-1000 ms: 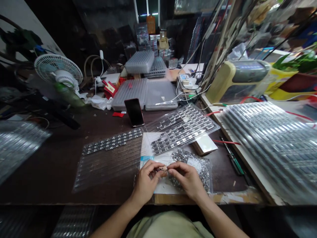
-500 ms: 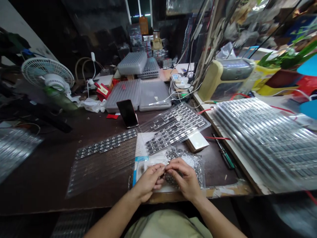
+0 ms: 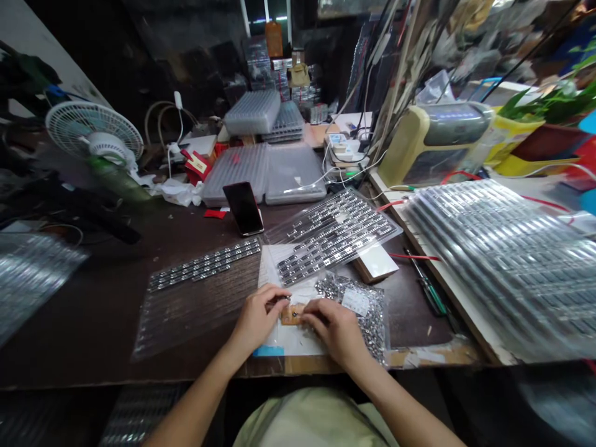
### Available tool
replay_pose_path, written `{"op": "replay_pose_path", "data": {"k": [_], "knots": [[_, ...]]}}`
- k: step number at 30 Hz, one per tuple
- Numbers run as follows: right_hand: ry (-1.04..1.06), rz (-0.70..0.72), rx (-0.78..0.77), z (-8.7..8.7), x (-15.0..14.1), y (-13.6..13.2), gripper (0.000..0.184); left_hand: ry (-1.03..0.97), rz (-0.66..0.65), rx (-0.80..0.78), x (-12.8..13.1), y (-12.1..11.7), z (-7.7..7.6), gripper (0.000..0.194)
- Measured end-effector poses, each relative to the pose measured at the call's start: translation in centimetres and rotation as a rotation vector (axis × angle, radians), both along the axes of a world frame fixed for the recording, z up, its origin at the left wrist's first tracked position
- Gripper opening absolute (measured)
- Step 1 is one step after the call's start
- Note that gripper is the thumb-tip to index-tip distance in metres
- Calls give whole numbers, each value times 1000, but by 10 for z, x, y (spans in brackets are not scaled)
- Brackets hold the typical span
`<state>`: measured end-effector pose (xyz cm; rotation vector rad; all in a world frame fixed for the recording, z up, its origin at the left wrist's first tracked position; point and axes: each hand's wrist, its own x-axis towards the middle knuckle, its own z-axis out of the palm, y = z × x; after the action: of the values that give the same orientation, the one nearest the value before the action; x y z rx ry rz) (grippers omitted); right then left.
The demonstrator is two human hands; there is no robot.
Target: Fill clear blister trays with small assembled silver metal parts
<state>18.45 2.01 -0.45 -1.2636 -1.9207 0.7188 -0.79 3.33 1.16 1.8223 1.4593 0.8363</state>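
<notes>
My left hand (image 3: 259, 315) is closed in a pinch just left of a small orange-brown block (image 3: 289, 315). A tiny dark piece seems to show at its fingertips, too small to name. From the right, my right hand (image 3: 336, 324) reaches the block with thumb and fingers pinched together; what they hold is hidden. A small dark part sits on the block by those fingers. Beside my right hand lies a clear bag of small shiny metal parts (image 3: 372, 316) with a white label. Beyond both hands, a clear plastic tray (image 3: 335, 233) holds rows of metal pieces.
Another clear tray (image 3: 200, 304), partly filled with metal pieces, lies left. A phone (image 3: 243, 208) leans upright behind it. A white box (image 3: 378, 264) and a green-handled screwdriver (image 3: 431, 290) lie right, near stacked plastic trays (image 3: 503, 261). A fan (image 3: 95, 133) stands back left.
My hands, together over the bag's edge before, have come apart. The left has moved left and forward. The orange-brown block now shows between them, and more of the bag is visible.
</notes>
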Motion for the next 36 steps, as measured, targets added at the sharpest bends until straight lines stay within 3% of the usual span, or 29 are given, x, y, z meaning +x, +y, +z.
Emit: {"op": "replay_pose_path", "data": {"k": [5,9,16,19,23,28,36], "knots": [[-258,-39,140,-9,-24,-2,9,-118,95,6,-17,-23,-23,17],[-359,-25,174,-10,-26,-1,12,-184,153,46,-16,-28,-31,17],[-664,122,330,-6,19,6,36,-219,153,19,-17,-26,-29,15],[-734,184,365,-6,34,6,36,-204,175,11,-16,-23,-27,14],[-693,159,335,-9,35,6,19,-115,170,47,-7,-17,-19,12],[-491,22,342,-13,26,10,13,-4,27,164,16,-15,-13,11],[-256,-54,271,-8,27,7,13,114,-47,252,30,-17,-24,12]]}}
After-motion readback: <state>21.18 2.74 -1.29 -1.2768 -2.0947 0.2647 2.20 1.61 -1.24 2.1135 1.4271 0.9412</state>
